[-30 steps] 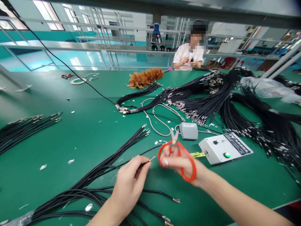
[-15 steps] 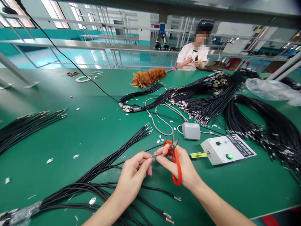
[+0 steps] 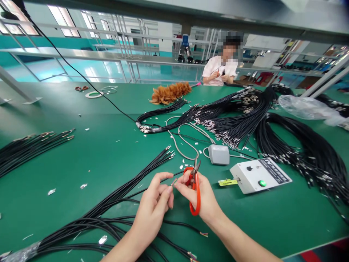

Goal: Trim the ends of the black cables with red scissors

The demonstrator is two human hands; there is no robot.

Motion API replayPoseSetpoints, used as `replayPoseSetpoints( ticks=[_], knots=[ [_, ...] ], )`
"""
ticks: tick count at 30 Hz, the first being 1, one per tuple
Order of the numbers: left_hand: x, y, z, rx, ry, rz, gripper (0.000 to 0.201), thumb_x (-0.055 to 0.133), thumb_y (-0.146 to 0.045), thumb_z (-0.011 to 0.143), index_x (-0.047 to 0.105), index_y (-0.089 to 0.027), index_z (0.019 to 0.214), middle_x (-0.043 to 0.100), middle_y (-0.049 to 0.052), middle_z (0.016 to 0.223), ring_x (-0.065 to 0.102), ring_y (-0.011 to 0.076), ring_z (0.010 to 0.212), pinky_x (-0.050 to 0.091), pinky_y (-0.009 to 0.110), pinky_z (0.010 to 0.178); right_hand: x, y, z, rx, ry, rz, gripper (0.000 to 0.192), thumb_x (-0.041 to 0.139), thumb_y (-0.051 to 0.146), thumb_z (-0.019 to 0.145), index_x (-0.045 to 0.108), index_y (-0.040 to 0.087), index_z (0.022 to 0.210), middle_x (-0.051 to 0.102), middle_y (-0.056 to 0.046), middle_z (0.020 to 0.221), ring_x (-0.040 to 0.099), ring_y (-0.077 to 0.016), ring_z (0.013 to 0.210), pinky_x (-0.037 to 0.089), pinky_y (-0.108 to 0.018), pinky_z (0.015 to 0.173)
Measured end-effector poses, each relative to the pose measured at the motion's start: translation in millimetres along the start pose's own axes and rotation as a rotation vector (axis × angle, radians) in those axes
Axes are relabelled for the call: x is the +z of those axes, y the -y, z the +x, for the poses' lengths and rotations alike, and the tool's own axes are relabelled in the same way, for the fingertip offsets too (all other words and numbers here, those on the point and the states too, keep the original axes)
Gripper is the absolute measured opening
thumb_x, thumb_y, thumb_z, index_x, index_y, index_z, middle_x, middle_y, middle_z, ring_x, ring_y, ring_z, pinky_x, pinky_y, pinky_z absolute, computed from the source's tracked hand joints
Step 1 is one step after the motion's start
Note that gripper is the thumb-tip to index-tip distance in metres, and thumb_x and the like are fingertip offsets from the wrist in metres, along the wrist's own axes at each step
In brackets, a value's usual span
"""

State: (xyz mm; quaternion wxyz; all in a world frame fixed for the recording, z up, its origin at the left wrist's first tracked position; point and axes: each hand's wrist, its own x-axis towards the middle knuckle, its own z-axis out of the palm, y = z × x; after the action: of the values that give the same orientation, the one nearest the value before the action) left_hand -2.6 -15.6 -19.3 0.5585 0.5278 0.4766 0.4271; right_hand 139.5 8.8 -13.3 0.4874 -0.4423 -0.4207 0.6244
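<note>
Moved inward since earlier, the bare right hand [image 3: 208, 198] meets the bare left hand [image 3: 152, 203]; both pinch nearly closed on thin pinkish wires [image 3: 174, 182], red-handled steel scissors [image 3: 198, 193] hooked back, presumably freeing that pinch.

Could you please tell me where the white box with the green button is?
In the head view, the white box sits on the green table, right of the right hand, with the grey pedal close by to its left.

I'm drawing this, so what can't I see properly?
In the head view:
Thin wires, lower part: hidden by the left hand.
Small print on the white box: too small.
Far-left cable bundle: cut off by left edge.
What the other person holds: too small.
</note>
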Motion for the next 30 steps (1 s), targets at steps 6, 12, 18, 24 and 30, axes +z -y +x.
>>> replayPoseSetpoints(
  ticks=[6,12,18,24,30],
  knots=[
    [-0.9,1,1,0.008,0.024,0.043,0.039,0.043,-0.043,0.095,0.058,-0.014,0.116,0.045,-0.005,0.058,0.032,0.0086,0.047,0.025,0.021,0.043,5,-10,-3,-0.015,-0.053,0.013,0.036,0.08,0.032,0.064,0.046,0.021,0.07,0.05,0.005,0.066,0.049,-0.0128,0.064,0.043,-0.026,0.064],
    [0.1,-2,1,-0.054,-0.066,0.009,0.04,0.048,-0.045,0.092,0.059,-0.013,0.113,0.047,-0.004,0.058,0.038,0.0096,0.051,0.029,0.02,0.046,11,-11,-10,-0.228,-0.1,-0.218,0.022,0.063,0.026,0.081,0.044,0.022,0.073,0.055,0.003,0.074,0.053,-0.0131,0.069,0.045,-0.027,0.071],
    [-9.6,-17,5,-0.11,-0.129,-0.284,0.044,0.062,-0.045,0.084,0.058,-0.011,0.113,0.052,-0.004,0.055,0.031,0.0062,0.045,0.018,0.019,0.042,-1,-6,-4,-0.244,-0.05,-0.466,0.018,0.064,0.035,0.084,0.051,0.022,0.081,0.06,0.001,0.079,0.055,-0.0149,0.071,0.043,-0.026,0.069],
    [-17.8,-27,6,-0.108,-0.135,-0.439,0.036,0.061,-0.036,0.087,0.058,-0.01,0.112,0.053,-0.004,0.055,0.026,0.0031,0.042,0.015,0.022,0.045,-11,-12,0,-0.441,-0.1,-1.08,0.033,0.065,0.047,0.083,0.053,0.021,0.066,0.054,0.003,0.064,0.049,-0.0136,0.058,0.029,-0.027,0.06],
    [-19.4,-27,5,-0.114,-0.134,-0.497,0.032,0.06,-0.034,0.089,0.059,-0.011,0.111,0.053,-0.005,0.055,0.025,0.002,0.042,0.016,0.023,0.048,0,-15,5,-0.607,-0.155,-1.205,0.041,0.057,0.052,0.088,0.055,0.02,0.062,0.056,0.004,0.059,0.05,-0.0118,0.055,0.025,-0.027,0.06]
  ],
)
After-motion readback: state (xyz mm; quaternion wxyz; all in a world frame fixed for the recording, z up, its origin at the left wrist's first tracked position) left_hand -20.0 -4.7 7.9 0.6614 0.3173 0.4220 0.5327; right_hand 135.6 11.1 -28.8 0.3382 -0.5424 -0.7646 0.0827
